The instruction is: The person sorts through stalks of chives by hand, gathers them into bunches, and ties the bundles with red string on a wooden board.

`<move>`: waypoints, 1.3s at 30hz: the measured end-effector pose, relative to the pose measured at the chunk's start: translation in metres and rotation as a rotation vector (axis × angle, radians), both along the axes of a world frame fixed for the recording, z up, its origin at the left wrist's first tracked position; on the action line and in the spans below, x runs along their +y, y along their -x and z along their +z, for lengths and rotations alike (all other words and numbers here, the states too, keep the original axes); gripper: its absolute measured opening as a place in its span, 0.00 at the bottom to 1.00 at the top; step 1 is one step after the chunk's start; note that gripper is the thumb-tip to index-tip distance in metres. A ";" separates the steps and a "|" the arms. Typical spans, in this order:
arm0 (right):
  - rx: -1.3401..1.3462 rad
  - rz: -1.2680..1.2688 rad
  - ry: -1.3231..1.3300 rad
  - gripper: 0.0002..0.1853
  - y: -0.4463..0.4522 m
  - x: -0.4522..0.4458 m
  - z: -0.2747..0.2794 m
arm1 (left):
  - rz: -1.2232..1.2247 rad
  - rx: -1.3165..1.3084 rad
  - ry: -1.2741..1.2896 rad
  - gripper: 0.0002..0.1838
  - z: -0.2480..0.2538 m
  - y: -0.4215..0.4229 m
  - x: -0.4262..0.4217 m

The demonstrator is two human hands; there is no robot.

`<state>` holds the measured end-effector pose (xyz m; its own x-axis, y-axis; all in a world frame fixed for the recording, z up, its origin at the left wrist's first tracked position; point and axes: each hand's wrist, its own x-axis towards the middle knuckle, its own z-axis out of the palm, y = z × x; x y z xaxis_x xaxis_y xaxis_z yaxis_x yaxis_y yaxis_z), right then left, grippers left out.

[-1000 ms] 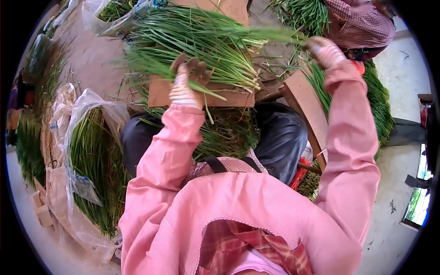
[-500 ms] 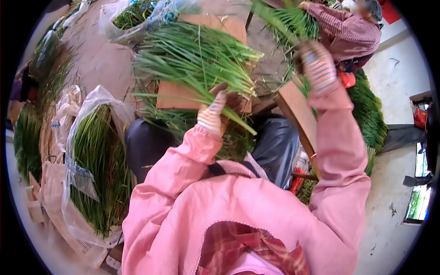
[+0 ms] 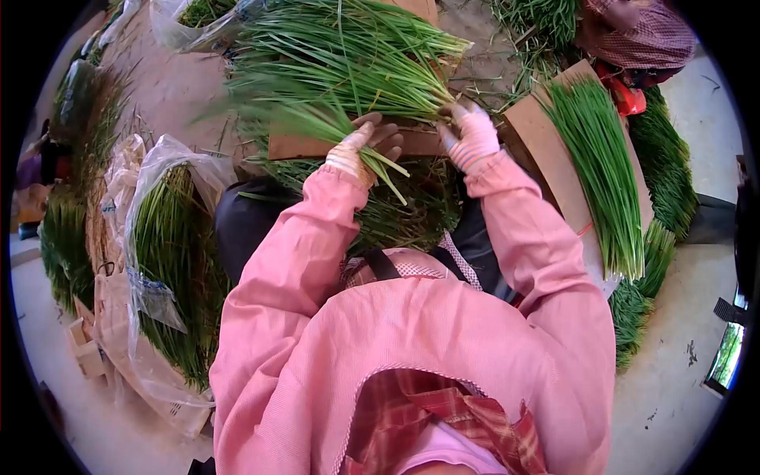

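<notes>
Long green stalks (image 3: 348, 59) with pale ends lie in a heap on a brown board (image 3: 305, 146) in front of me. My left hand (image 3: 364, 146), in a striped glove, holds a few stalks whose pale ends stick out to the right; their leafy part is blurred. At the heap's pale ends is my right hand (image 3: 469, 131), also gloved, its thumb and fingers bent together at the stalk tips. Whether it grips any of them is hard to see. A neat bundle of stalks (image 3: 602, 170) lies on a slanted board (image 3: 538, 131) at the right.
An open plastic bag of stalks (image 3: 170, 253) stands at the left. Beyond the slanted board are more green bundles (image 3: 665, 158). Another person in a checked top (image 3: 641, 36) is at the upper right, near a pile of stalks (image 3: 546, 20). Loose greens lie between my knees.
My right hand has come down and inward from the upper right to the heap's pale ends. My left hand still holds stalks. The view has shifted, showing the bundle on the slanted board.
</notes>
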<state>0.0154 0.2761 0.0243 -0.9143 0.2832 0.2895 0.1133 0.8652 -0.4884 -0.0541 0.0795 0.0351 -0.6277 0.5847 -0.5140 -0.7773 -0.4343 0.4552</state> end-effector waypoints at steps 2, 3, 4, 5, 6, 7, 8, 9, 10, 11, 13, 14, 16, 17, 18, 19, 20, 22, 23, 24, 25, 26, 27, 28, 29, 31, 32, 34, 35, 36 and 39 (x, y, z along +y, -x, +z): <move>-0.176 0.002 -0.263 0.16 0.014 0.010 0.008 | -0.026 -0.024 0.041 0.12 -0.020 0.012 0.007; -0.265 0.020 -0.289 0.19 0.020 0.015 0.006 | 0.087 -0.039 0.071 0.12 -0.030 0.022 0.005; -0.267 0.021 -0.285 0.19 0.024 0.018 0.009 | 0.201 -0.052 0.100 0.13 -0.039 0.036 0.003; -0.358 0.055 -0.294 0.18 0.028 0.021 0.011 | 0.292 -0.056 0.157 0.13 -0.046 0.054 -0.003; -0.451 0.091 -0.300 0.18 0.031 0.023 0.010 | 0.365 -0.075 0.279 0.12 -0.047 0.076 -0.017; -0.454 0.128 -0.330 0.18 0.037 0.030 0.005 | 0.430 -0.113 0.408 0.12 -0.044 0.100 -0.034; -0.546 0.143 -0.315 0.19 0.044 0.032 0.012 | 0.467 -0.175 0.555 0.11 -0.036 0.124 -0.054; -0.575 0.160 -0.333 0.19 0.047 0.034 0.016 | 0.479 -0.215 0.658 0.11 -0.032 0.139 -0.072; -0.602 0.176 -0.352 0.19 0.051 0.034 0.022 | 0.488 -0.232 0.735 0.10 -0.027 0.149 -0.087; -0.684 0.171 -0.383 0.20 0.057 0.034 0.030 | 0.493 -0.113 0.722 0.11 -0.030 0.148 -0.097; -0.618 0.172 -0.336 0.20 0.064 0.034 0.049 | 0.506 0.121 0.684 0.12 -0.023 0.134 -0.106; -0.573 0.150 -0.319 0.20 0.064 0.030 0.064 | 0.514 0.236 0.658 0.13 -0.014 0.121 -0.107; -0.335 0.187 -0.338 0.16 0.058 0.030 0.084 | 0.726 0.222 0.428 0.13 0.041 0.071 -0.072; -0.267 0.210 -0.232 0.17 0.054 0.029 0.089 | 0.704 0.397 0.324 0.14 0.018 0.068 -0.076; -0.200 0.235 -0.127 0.17 0.050 0.027 0.093 | 0.602 0.373 0.194 0.14 -0.003 0.063 -0.082; -0.351 0.247 -0.177 0.18 0.050 0.026 0.092 | 0.575 0.295 0.147 0.14 -0.002 0.052 -0.074; -0.500 0.256 -0.226 0.19 0.049 0.027 0.084 | 0.581 0.168 0.174 0.13 -0.002 0.035 -0.059; -0.584 0.149 0.046 0.22 0.052 0.042 0.069 | 0.557 0.017 0.174 0.12 0.004 0.009 -0.039; -0.582 0.153 0.028 0.22 0.052 0.054 0.077 | 0.479 0.080 -0.082 0.11 -0.002 0.003 -0.040; -0.517 0.124 0.129 0.21 0.052 0.056 0.103 | 0.490 0.073 -0.093 0.11 -0.006 -0.002 -0.042; -0.449 0.095 0.231 0.20 0.052 0.056 0.132 | 0.463 0.064 -0.241 0.10 -0.009 -0.007 -0.046; -0.371 0.067 0.329 0.19 0.053 0.056 0.157 | 0.433 0.066 -0.395 0.10 -0.012 -0.008 -0.048; -0.157 0.079 0.197 0.17 0.048 0.054 0.180 | 0.461 0.108 -0.372 0.11 -0.021 -0.008 -0.049; 0.060 0.091 0.065 0.16 0.044 0.054 0.197 | 0.466 0.120 -0.395 0.11 -0.014 -0.011 -0.048; 0.171 0.090 0.111 0.15 0.046 0.060 0.208 | 0.533 0.021 -0.267 0.10 -0.007 -0.015 -0.046; 0.400 0.057 0.244 0.13 0.049 0.073 0.220 | 0.548 -0.047 -0.145 0.11 -0.002 -0.019 -0.044; 0.406 0.058 0.235 0.13 0.047 0.076 0.215 | 0.552 -0.072 -0.034 0.12 0.000 -0.025 -0.040; 0.137 0.080 0.432 0.12 0.039 0.054 0.203 | 0.427 0.006 -0.026 0.13 0.020 -0.035 -0.034; 0.107 0.090 0.598 0.11 0.032 0.037 0.189 | 0.381 -0.023 0.145 0.14 0.033 -0.039 -0.027; 0.075 0.100 0.766 0.10 0.024 0.014 0.172 | 0.344 0.042 0.158 0.15 0.042 -0.043 -0.023; 0.050 0.232 1.083 0.09 -0.004 -0.056 0.103 | 0.199 0.252 -0.152 0.20 0.015 -0.037 -0.013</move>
<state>0.0198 0.2200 0.1277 -0.9721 0.2325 0.0303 -0.0370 -0.0247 -0.9990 -0.0175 0.0663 0.0499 -0.8332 0.4956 -0.2453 -0.5419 -0.6435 0.5407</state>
